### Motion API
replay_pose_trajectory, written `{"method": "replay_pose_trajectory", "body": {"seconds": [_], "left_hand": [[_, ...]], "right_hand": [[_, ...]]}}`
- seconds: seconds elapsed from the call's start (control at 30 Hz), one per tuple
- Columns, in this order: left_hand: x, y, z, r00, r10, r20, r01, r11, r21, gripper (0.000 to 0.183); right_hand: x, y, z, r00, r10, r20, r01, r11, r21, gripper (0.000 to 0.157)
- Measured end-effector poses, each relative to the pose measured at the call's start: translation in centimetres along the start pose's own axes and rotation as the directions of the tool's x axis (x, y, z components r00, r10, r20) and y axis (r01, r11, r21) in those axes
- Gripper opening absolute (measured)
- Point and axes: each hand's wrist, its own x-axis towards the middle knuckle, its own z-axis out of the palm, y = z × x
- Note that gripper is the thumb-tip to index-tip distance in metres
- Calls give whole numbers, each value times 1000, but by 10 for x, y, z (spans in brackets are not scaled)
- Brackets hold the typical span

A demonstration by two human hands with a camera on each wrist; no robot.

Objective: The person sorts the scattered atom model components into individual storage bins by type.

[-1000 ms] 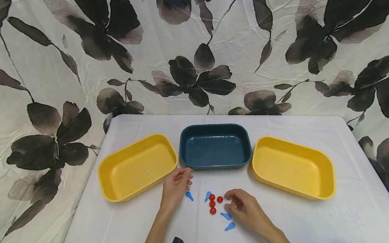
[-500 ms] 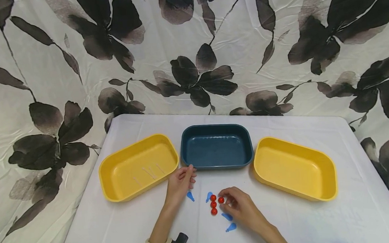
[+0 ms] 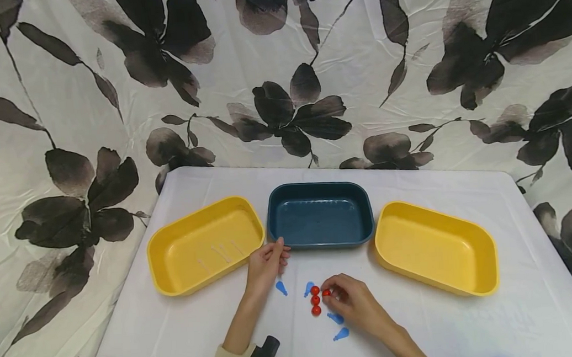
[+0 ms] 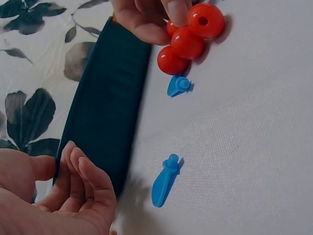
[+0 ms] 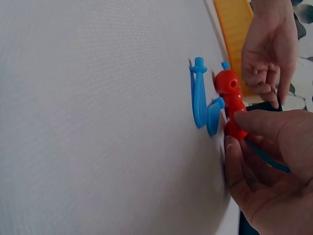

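My left hand (image 3: 264, 265) pinches the near rim of the dark teal tray (image 3: 322, 243) at its left corner, thumb and index finger meeting around the edge. My right hand (image 3: 356, 301) pinches a red bead (image 5: 236, 129) between thumb and index finger, low over the cloth. Beside it stands a short row of red beads (image 3: 315, 300), one showing a hole (image 4: 206, 20) in the left wrist view. Blue teardrop-shaped pieces with knobbed ends lie around: one blue piece (image 3: 281, 288) close to my left hand, another (image 3: 341, 334) below my right hand.
A yellow tray (image 3: 160, 265) at left holds several thin pale sticks (image 3: 221, 253). Another yellow tray (image 3: 435, 245) stands at right. White cloth (image 3: 476, 331) covers the table; a floral sheet (image 3: 237, 54) hangs behind it.
My right hand has moved in to the left and its thumb and index finger have taken hold of the rightmost red bead. My left hand has shifted slightly up to the teal tray's rim.
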Motion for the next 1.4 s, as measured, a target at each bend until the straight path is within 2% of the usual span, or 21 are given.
{"method": "replay_pose_trajectory", "body": {"seconds": [0.3,0.47,0.6,0.8,0.97,1.03,1.2,1.3,1.4], "left_hand": [[2,4,-3,999,-17,46,19,999,-42,38],[-6,23,-4,997,-47,54,50,997,-54,35],[-16,36,-3,998,-45,52,48,997,-60,34],[-6,17,-2,998,-46,47,49,997,-66,35],[-15,33,-3,998,-29,48,31,998,-51,34],[-13,31,-3,998,-41,45,43,998,-45,34],[1,10,-3,998,-47,37,49,997,-53,36],[2,5,-3,999,-30,36,33,998,-61,37],[2,4,-3,999,-18,36,21,997,-71,37]], "right_hand": [[1,1,-2,999,-19,-34,19,1000,-9,17],[2,1,-5,999,-24,-48,25,1000,6,17],[5,-1,-9,998,-32,-57,33,999,22,19],[11,-6,-18,996,-53,-71,57,997,54,20],[18,-11,-29,995,-70,-76,75,995,69,20],[21,-13,-34,993,-80,-84,86,994,69,20],[28,-18,-42,986,-122,-114,132,987,92,20],[34,-20,-48,979,-156,-134,168,982,91,19],[41,-25,-55,977,-145,-155,159,984,81,18]]}}
